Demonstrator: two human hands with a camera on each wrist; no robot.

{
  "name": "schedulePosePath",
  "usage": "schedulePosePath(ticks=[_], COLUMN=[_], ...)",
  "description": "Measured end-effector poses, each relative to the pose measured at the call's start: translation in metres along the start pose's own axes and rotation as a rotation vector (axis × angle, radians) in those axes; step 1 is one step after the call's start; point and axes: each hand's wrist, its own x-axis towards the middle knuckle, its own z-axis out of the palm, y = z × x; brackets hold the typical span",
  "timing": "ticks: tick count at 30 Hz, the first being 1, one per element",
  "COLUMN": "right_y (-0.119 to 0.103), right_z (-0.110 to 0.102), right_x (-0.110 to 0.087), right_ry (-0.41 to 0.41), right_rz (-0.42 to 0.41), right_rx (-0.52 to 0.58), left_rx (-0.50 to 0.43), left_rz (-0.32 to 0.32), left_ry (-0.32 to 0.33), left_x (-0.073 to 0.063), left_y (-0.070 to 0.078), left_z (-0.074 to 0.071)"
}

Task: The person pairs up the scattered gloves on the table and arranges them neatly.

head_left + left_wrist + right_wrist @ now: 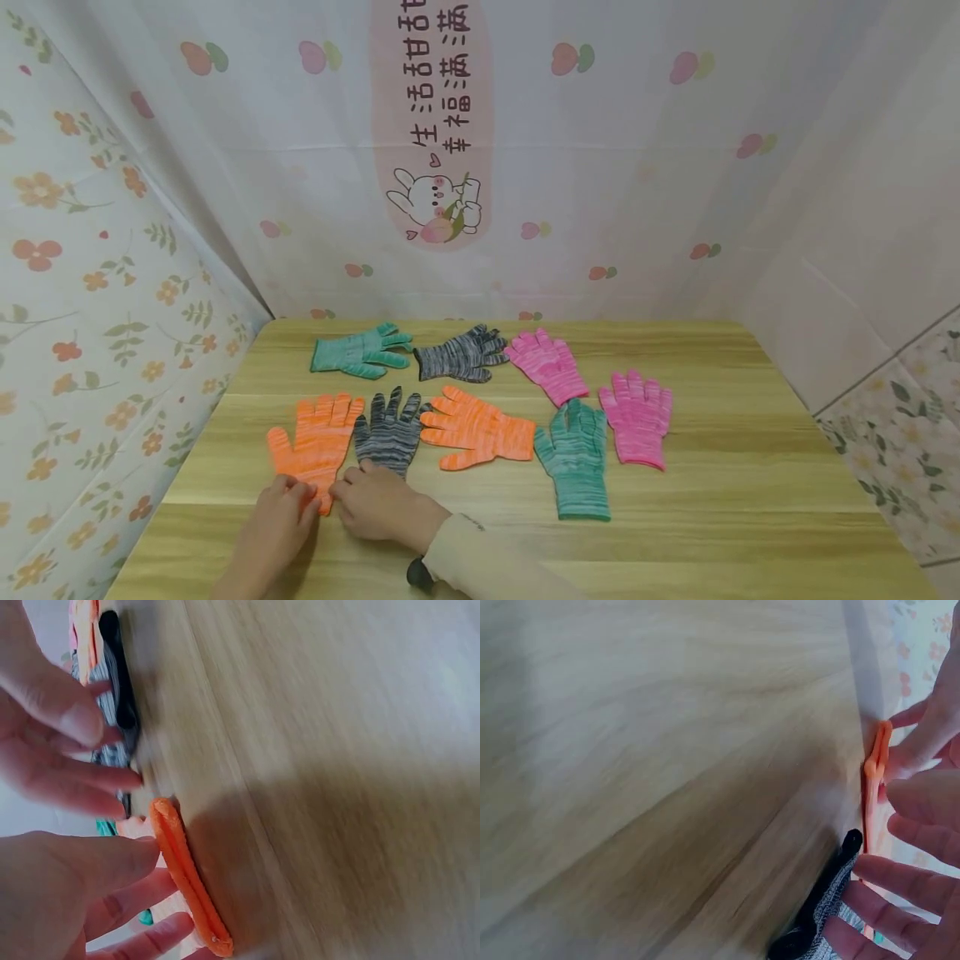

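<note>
An orange knit glove [318,437] lies palm-flat at the table's left, its cuff toward me. My left hand [273,521] is at that cuff; in the left wrist view its thumb and fingers hold the orange cuff [184,874], which bulges slightly. Close beside it, my right hand [378,504] hovers over the cuff end of a black-and-grey glove [390,433], partly hiding it. The right wrist view has the right hand's fingers [900,885] spread and relaxed, tips near the black cuff [821,900], with nothing gripped.
Another orange glove [480,425] lies right of the grey one, then a green glove [581,467] and a pink glove [637,417]. Behind them lie a second green glove [356,352], grey glove [461,354] and pink glove [547,367]. Printed curtains [637,167] surround the wooden table [712,533].
</note>
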Motion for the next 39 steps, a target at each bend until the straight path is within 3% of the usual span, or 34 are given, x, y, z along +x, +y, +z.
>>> schedulePosePath(ticks=[11, 19, 22, 26, 33, 39], right_y=[0.015, 0.015, 0.011, 0.004, -0.007, -0.010], right_z=[-0.004, -0.007, -0.009, -0.006, -0.002, -0.003], right_x=[-0.014, -0.018, -0.017, -0.016, -0.007, 0.004], right_ry=[-0.070, -0.120, -0.134, -0.116, -0.053, -0.075], right_rz=[0.174, 0.358, 0.401, 0.347, 0.095, 0.087], right_rx=[0.117, 0.051, 0.013, -0.024, 0.016, 0.056], left_rx=[-0.014, -0.041, -0.044, -0.040, -0.028, -0.041], left_rz=[-0.016, -0.006, 0.009, 0.017, 0.023, 0.006], left_ry=[0.013, -0.003, 0.024, 0.047, 0.053, 0.069], left_x=[0.001, 0.002, 0.000, -0.002, -0.002, -0.003], left_y=[-0.007, -0.010, -0.011, -0.013, -0.015, -0.014], left_z=[-0.002, -0.003, -0.003, -0.002, 0.001, 0.001])
